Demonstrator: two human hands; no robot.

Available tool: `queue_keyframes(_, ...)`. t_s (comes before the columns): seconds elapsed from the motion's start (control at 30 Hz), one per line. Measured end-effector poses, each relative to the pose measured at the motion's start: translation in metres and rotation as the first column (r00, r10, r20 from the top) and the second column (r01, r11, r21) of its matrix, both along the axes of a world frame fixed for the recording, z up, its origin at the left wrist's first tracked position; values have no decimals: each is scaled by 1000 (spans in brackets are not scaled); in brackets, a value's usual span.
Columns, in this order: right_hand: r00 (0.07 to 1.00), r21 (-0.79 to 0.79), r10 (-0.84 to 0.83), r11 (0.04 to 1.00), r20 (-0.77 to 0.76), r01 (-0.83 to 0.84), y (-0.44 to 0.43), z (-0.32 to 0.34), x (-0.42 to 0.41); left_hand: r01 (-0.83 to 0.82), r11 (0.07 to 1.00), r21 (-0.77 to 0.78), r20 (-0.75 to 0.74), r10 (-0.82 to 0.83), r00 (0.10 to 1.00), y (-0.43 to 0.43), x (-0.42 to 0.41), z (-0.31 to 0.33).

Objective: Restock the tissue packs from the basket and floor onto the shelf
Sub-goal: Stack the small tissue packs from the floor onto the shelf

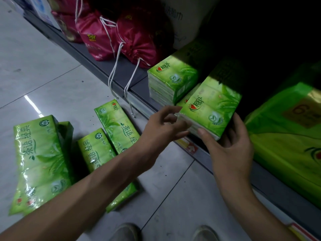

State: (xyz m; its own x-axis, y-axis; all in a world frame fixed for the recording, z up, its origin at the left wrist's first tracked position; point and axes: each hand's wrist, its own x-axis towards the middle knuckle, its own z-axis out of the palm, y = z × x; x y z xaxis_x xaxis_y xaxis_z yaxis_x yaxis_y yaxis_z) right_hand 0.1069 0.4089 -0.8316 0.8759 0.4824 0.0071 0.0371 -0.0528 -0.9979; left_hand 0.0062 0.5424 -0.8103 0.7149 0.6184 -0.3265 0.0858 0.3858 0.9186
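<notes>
- tissue pack (210, 108) is tilted at the shelf (137, 82) edge, just beside the stacked packs (172, 80); floor packs (40, 162) still wait.
- Likely light, soft, slick film (squashes easily): best held by the short ends.
- right grip (229, 150) clasps its near end, thumb in front, fingers behind.
- left grip (163, 124) is released, fingers spread by the pack's corner, forearm outstretched.
</notes>
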Motion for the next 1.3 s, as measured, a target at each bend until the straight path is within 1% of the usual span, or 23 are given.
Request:
queue_keyframes(0.07, 1000, -23, 5, 1000, 12, -5, -1, -5, 2, -4, 995, 96, -26, 6, 1000, 3, -1, -2)
queue_keyframes(0.1, 1000, -37, 9, 999, 23, -8, -1, -8, 3, -2, 984, 180, -58, 12, 998, 4, -1, -1)
queue_keyframes(0.17, 998, -77, 13, 997, 59, -8, -1, -11, 4, 27, 929, 369, -135, 25, 991, 6, -1, 0)
queue_keyframes(0.27, 995, -98, -4, 995, 98, 14, 4, -11, 6, 51, 827, 559, -195, 72, 978, 9, 3, 2)
queue_keyframes(0.37, 992, -97, -36, 994, 120, 48, 13, -6, 9, -9, 732, 682, -162, 163, 973, 13, 8, 5)
queue_keyframes(0.53, 991, -72, -72, 994, 116, 81, 28, 1, 17, -58, 597, 800, -138, 276, 951, 23, 20, 9)
queue_keyframes(0.63, 988, -81, -80, 993, 130, 91, 35, 2, 21, -56, 521, 852, -142, 332, 932, 27, 26, 8)
queue_keyframes(0.7, 987, -95, -76, 991, 143, 90, 38, 2, 22, -34, 490, 871, -162, 352, 922, 28, 28, 4)
queue_keyframes(0.87, 981, -118, -66, 989, 184, 89, 38, 2, 20, -9, 508, 861, -221, 390, 894, 29, 32, -3)
queue_keyframes(1.03, 971, -176, -46, 980, 237, 89, 36, 1, 16, 25, 475, 880, -251, 420, 872, 26, 33, 0)
queue_keyframes(1.13, 971, -180, -38, 980, 237, 82, 33, 0, 14, 30, 469, 883, -253, 420, 872, 27, 33, -1)
queue_keyframes(1.2, 977, -172, -23, 983, 212, 60, 28, -3, 12, 14, 486, 874, -236, 399, 886, 27, 32, -3)
queue_keyframes(1.3, 990, -169, 26, 986, 140, -2, 20, -4, 7, -23, 548, 836, -203, 347, 916, 27, 28, -5)
